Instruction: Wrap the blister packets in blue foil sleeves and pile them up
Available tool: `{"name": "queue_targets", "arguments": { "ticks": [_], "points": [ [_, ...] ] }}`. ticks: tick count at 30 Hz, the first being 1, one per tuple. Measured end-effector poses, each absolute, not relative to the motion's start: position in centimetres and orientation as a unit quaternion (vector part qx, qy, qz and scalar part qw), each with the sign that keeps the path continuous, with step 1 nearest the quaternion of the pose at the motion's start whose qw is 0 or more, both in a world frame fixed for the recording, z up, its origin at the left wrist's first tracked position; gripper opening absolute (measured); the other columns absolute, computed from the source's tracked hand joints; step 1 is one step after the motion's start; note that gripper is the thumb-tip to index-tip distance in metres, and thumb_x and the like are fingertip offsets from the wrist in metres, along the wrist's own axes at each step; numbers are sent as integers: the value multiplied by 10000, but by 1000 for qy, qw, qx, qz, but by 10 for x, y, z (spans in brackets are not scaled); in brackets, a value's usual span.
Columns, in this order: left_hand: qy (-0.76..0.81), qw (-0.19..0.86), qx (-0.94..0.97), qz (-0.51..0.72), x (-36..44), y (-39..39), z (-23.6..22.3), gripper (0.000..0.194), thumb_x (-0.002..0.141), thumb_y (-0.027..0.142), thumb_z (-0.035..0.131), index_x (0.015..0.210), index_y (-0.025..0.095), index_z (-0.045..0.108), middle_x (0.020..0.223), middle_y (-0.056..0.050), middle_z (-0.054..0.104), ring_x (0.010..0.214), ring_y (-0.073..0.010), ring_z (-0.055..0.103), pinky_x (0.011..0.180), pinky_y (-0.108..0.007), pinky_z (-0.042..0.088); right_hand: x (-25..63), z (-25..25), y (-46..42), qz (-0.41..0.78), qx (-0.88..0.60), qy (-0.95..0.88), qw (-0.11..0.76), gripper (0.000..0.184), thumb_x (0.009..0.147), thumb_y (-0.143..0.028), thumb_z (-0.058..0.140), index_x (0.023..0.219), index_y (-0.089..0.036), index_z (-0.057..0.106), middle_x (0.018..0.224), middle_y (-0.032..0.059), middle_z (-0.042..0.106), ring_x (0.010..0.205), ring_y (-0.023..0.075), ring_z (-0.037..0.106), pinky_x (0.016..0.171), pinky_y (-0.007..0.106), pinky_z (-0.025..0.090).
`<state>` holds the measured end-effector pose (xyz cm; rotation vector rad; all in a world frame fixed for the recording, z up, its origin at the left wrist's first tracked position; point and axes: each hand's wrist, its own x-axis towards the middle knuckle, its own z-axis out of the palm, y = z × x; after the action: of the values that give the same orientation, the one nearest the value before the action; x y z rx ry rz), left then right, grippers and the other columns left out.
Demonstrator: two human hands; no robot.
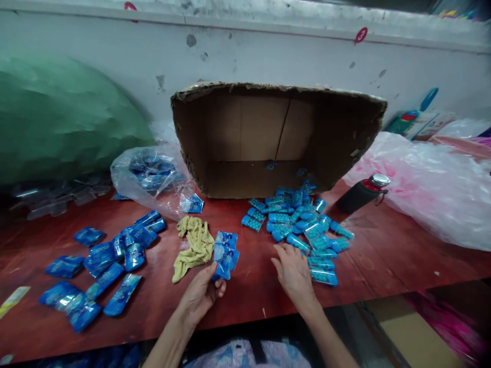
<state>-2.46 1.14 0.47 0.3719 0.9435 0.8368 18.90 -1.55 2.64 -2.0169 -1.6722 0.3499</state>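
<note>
My left hand is closed, thumb on top, on a few flat blue printed wrappers. A crumpled yellow-green cloth glove lies just beyond it. My right hand reaches over the table with its fingers apart and slightly bent, at the near left edge of a pile of small clear containers with blue caps and blue beads inside. Whether its fingertips touch a container cannot be made out. Several filled blue packets lie scattered on the left.
A large cardboard box lies on its side at the back, opening towards me. Left of it is a clear plastic bag of blue wrappers; to the right stands a dark bottle. The red table ends close to my body.
</note>
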Motion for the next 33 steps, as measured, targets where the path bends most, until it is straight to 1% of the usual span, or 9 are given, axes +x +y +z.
{"name": "queue_targets", "arguments": {
  "ticks": [2, 4, 7, 10, 18, 23, 28, 31, 33],
  "points": [
    [446, 785, 177, 391, -21, 10, 5, 285, 621, 373, 679, 580, 153, 503, 414, 54, 455, 387, -73, 441, 360, -184, 326, 175, 27, -17, 252, -689, -586, 342, 243, 824, -217, 443, 1037, -175, 550, 985, 99, 592, 940, 231, 524, 818, 381, 393],
    [452, 774, 197, 397, -18, 11, 7, 275, 623, 375, 676, 605, 147, 522, 431, 46, 476, 397, -75, 449, 368, -186, 332, 152, 29, -17, 411, -601, -539, 424, 258, 825, -233, 436, 1069, -193, 509, 918, 49, 608, 846, 168, 562, 774, 307, 430],
    [454, 760, 237, 399, -18, 12, 11, 268, 634, 384, 662, 643, 139, 551, 451, 31, 510, 413, -82, 461, 387, -194, 346, 123, 31, -12, 570, -495, -461, 467, 291, 739, -167, 498, 1029, -194, 504, 818, -2, 608, 773, 133, 572, 745, 268, 434],
    [468, 744, 278, 387, -21, 12, 13, 267, 635, 383, 658, 647, 133, 565, 490, 7, 562, 438, -94, 487, 406, -203, 360, 114, 32, -8, 642, -461, -388, 473, 318, 664, -113, 503, 974, -187, 509, 730, -30, 596, 688, 115, 563, 684, 251, 425],
    [482, 703, 347, 393, -22, 15, 8, 232, 640, 357, 658, 662, 132, 606, 530, 15, 591, 467, -78, 473, 457, -196, 376, 130, 41, -10, 685, -474, -340, 435, 353, 606, -99, 521, 950, -177, 520, 706, -34, 591, 586, 86, 523, 530, 196, 349],
    [477, 723, 309, 393, -21, 17, 11, 265, 588, 381, 689, 605, 134, 594, 492, 23, 568, 440, -78, 456, 438, -199, 372, 133, 46, -13, 680, -467, -326, 461, 287, 685, -208, 530, 969, -165, 519, 660, -32, 550, 576, 94, 513, 514, 201, 347],
    [480, 723, 309, 389, -19, 15, 13, 285, 600, 412, 668, 602, 138, 590, 491, 18, 565, 449, -87, 461, 450, -207, 374, 127, 40, -11, 689, -470, -330, 443, 325, 654, -166, 556, 976, -179, 512, 701, -38, 560, 576, 80, 517, 510, 188, 345],
    [490, 696, 367, 375, -20, 13, 11, 296, 629, 424, 640, 577, 138, 583, 478, 16, 559, 452, -91, 458, 457, -207, 362, 120, 33, -10, 675, -477, -332, 454, 312, 653, -164, 568, 960, -190, 520, 675, -45, 559, 575, 84, 517, 515, 186, 364],
    [495, 668, 421, 362, -21, 12, 9, 295, 640, 405, 638, 544, 132, 577, 468, 13, 552, 463, -90, 461, 478, -205, 362, 115, 32, -11, 662, -491, -331, 460, 223, 703, -213, 533, 925, -187, 542, 648, -41, 556, 539, 90, 515, 512, 201, 393]
  ]
}}
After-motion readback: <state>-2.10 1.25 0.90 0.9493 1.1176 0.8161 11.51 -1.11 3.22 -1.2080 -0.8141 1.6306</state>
